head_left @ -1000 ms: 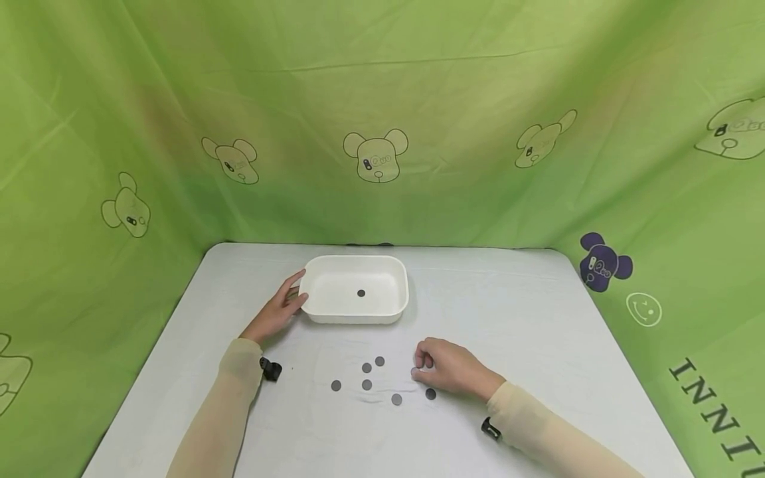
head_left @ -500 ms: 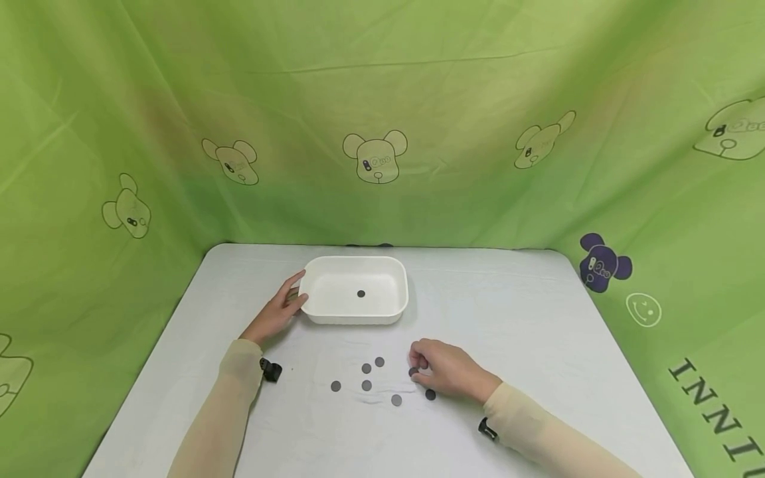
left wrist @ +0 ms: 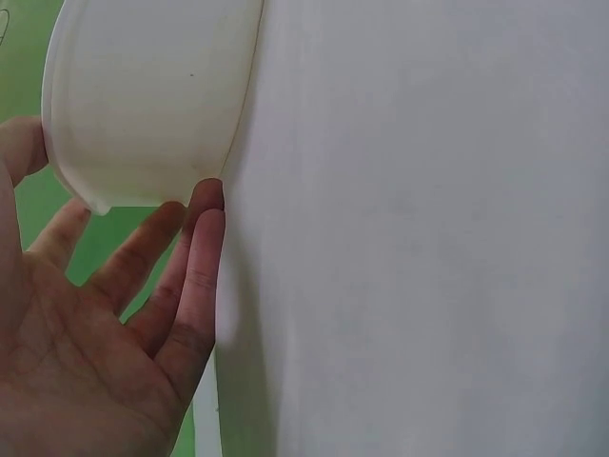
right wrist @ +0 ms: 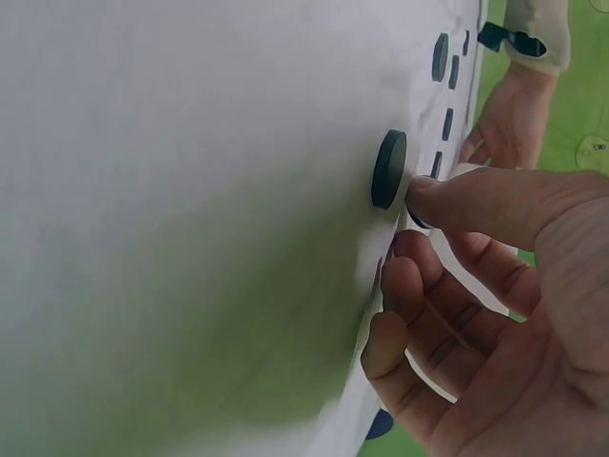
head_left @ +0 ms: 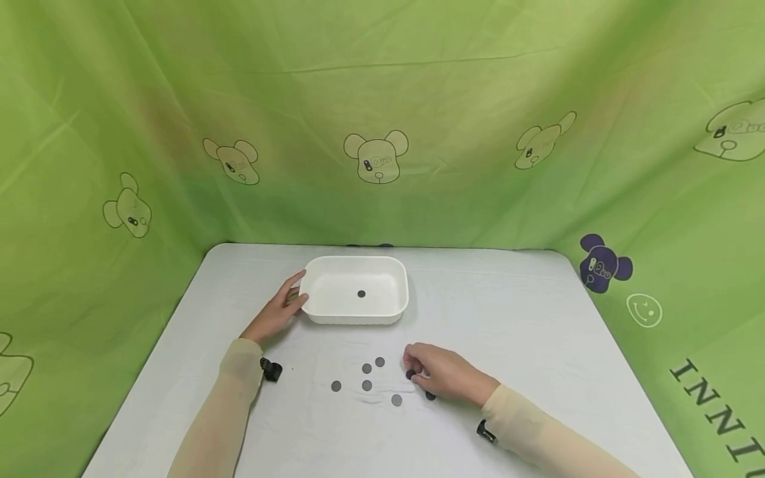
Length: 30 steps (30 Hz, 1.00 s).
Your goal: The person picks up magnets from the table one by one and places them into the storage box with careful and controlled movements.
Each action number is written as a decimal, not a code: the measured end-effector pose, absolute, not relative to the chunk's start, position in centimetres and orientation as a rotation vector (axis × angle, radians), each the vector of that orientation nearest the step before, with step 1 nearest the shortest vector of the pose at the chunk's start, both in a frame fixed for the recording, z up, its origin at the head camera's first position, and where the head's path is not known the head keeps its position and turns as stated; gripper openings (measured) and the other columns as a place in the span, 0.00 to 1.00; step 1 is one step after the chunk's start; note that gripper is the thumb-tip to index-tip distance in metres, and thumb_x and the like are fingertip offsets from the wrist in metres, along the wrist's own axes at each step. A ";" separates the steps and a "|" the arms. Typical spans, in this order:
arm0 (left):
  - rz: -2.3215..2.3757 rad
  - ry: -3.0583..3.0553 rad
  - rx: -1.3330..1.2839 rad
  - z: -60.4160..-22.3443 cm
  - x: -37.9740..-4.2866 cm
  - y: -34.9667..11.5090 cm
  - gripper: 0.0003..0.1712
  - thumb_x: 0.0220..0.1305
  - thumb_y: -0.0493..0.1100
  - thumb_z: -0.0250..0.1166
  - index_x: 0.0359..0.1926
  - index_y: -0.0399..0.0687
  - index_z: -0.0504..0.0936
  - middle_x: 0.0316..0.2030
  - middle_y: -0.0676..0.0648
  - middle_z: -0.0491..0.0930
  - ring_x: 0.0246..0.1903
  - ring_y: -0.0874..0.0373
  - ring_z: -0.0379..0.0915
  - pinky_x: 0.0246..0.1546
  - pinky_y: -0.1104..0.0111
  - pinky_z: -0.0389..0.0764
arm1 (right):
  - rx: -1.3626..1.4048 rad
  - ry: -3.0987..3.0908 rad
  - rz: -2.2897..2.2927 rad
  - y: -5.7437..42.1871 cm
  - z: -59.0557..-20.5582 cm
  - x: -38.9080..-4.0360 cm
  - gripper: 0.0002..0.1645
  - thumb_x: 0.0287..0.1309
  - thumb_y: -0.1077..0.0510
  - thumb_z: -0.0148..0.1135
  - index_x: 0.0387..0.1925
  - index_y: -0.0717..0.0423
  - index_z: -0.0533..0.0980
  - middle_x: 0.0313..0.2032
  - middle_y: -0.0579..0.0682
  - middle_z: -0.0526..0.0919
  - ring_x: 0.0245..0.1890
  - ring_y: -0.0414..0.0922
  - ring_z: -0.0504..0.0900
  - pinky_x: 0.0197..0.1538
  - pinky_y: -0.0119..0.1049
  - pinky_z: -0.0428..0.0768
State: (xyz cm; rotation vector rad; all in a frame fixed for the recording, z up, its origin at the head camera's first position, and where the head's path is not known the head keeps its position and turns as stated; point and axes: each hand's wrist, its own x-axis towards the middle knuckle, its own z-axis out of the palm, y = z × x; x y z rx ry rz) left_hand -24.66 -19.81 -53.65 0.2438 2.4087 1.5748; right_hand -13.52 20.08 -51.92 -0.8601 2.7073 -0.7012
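Note:
A white rectangular tub [head_left: 323, 285] with rounded corners stands on the table, and one dark disc [head_left: 361, 293] lies on its floor. My left hand [head_left: 276, 313] holds the tub's left end. In the left wrist view the thumb is at the rim and the fingertips [left wrist: 207, 195] are at the lower edge. My right hand [head_left: 451, 373] pinches a small, flat, dark round disc [head_left: 410, 374] between thumb and fingers, low over the table. The right wrist view shows only a sliver of it below the thumb. Another disc [right wrist: 389, 169] lies close beside the thumb.
Several dark grey discs [head_left: 367, 385] lie scattered on the white-covered table [head_left: 508, 299] between the hands, in front of the tub. Both wrists wear black devices. A green printed curtain [head_left: 454, 206] encloses the table's back and sides.
My right hand has shifted slightly left, with the pinched disc now showing darker at its fingertips. It now partly covers the disc beneath it. My left hand and the tub have stayed put.

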 end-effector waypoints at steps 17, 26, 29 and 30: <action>1.562 2.421 0.283 -53.3 -24.5 -19.8 0.40 0.86 0.52 0.55 0.88 0.65 0.47 0.79 0.32 0.63 0.73 0.36 0.70 0.72 0.45 0.73 | -0.902 2.657 -0.732 19.5 -51.6 -13.1 0.14 0.66 0.65 0.71 0.39 0.44 0.75 0.31 0.35 0.74 0.30 0.33 0.72 0.35 0.30 0.75; 1.570 2.411 0.256 -53.3 -24.5 -19.8 0.41 0.84 0.55 0.58 0.87 0.70 0.48 0.79 0.35 0.65 0.74 0.38 0.69 0.73 0.47 0.73 | -0.895 2.631 -0.818 19.5 -51.6 -13.6 0.12 0.67 0.65 0.69 0.40 0.45 0.77 0.31 0.35 0.75 0.31 0.34 0.74 0.37 0.31 0.77; 1.577 2.400 0.251 -53.3 -24.5 -19.8 0.40 0.84 0.55 0.58 0.87 0.71 0.49 0.79 0.36 0.65 0.75 0.39 0.68 0.74 0.46 0.72 | -0.898 2.635 -0.863 19.6 -51.5 -13.9 0.12 0.67 0.65 0.69 0.40 0.45 0.77 0.31 0.36 0.75 0.32 0.35 0.74 0.38 0.31 0.77; 1.581 2.396 0.245 -53.3 -24.5 -19.8 0.40 0.84 0.55 0.58 0.87 0.72 0.49 0.79 0.36 0.65 0.75 0.39 0.68 0.74 0.46 0.71 | -0.899 2.637 -0.882 19.7 -51.4 -14.0 0.12 0.67 0.65 0.69 0.40 0.45 0.77 0.31 0.36 0.75 0.32 0.35 0.74 0.38 0.31 0.78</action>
